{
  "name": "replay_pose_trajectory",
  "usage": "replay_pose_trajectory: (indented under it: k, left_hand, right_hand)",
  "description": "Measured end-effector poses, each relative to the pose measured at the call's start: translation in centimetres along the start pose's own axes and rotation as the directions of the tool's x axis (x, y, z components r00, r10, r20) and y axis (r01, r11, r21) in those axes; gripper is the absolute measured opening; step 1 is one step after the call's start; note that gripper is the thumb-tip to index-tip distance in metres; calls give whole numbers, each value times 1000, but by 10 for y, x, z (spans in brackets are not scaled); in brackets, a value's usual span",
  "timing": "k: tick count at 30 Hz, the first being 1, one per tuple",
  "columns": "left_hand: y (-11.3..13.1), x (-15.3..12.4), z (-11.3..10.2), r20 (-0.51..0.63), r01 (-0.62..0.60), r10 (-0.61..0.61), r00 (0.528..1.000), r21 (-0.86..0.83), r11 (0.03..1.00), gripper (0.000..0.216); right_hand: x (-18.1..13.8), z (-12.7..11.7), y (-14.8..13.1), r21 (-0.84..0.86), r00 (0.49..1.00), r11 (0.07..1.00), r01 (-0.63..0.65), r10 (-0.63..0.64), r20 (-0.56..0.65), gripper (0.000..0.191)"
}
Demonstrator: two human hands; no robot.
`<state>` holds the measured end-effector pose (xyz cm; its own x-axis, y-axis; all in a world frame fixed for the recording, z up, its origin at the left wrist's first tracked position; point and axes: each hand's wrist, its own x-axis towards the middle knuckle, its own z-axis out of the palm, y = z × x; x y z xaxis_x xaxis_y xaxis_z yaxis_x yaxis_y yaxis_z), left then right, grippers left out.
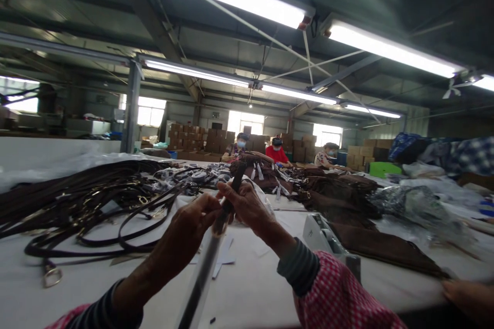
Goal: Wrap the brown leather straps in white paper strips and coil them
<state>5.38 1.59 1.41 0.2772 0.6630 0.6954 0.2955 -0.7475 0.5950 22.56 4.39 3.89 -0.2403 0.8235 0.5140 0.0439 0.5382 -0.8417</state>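
A dark brown strap (238, 177) runs up from the front table edge through both of my hands. Its lower part lies inside a long clear plastic sleeve (210, 254). My left hand (203, 213) pinches the strap from the left, near the mouth of the sleeve. From the right, my right hand (249, 204) closes round it a little higher, thumb along the strap. The fingertips of both hands nearly meet and partly hide the strap. Scraps of white paper (225, 257) lie on the table below the hands.
Brown straps with metal clasps (52, 275) are heaped on the left of the white table (250, 288). A grey-white device (322, 236) stands at right, beside brown fabric pieces (386, 249) and crumpled clear plastic (417, 211). Another person's hand (465, 295) shows at far right. Several people sit across the table.
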Motion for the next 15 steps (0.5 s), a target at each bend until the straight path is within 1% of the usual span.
replay_pose_trajectory:
  k: [2,3,4,6,8,9,11,13,15]
  left_hand:
    - [1,-5,3,28,-21,21,999,3,1000,28]
    - [2,-5,3,42,-11,12,999,-19,1000,29]
    - [2,-5,4,47,7,-5,999,-51,999,29]
    - [2,-5,4,51,73,-66,997,-156,985,27]
    - [0,-5,6,50,153,-145,988,-287,946,27]
    - [-2,-7,7,60,190,-180,982,-350,917,31]
    - [-6,-11,11,127,270,-239,963,-449,852,41]
    - [-8,-17,13,255,365,-270,929,-496,788,43]
    - [-7,-20,13,369,438,-273,888,-503,745,43]
  right_hand:
    - [-5,0,1,12,994,998,-56,55,97,51]
    - [-7,0,2,30,992,997,-67,63,113,50]
    - [-8,0,2,51,992,996,-69,64,107,49]
    - [-9,0,3,83,997,995,-59,54,55,47]
    - [-9,1,2,93,999,995,-46,45,13,46]
    - [-8,1,2,93,999,995,-37,37,1,46]
    - [-7,-1,-1,88,1000,996,2,0,-26,46]
    - [-7,-5,-6,68,998,996,62,-59,-38,45]
    - [-7,-12,-13,31,996,996,83,-84,30,44]
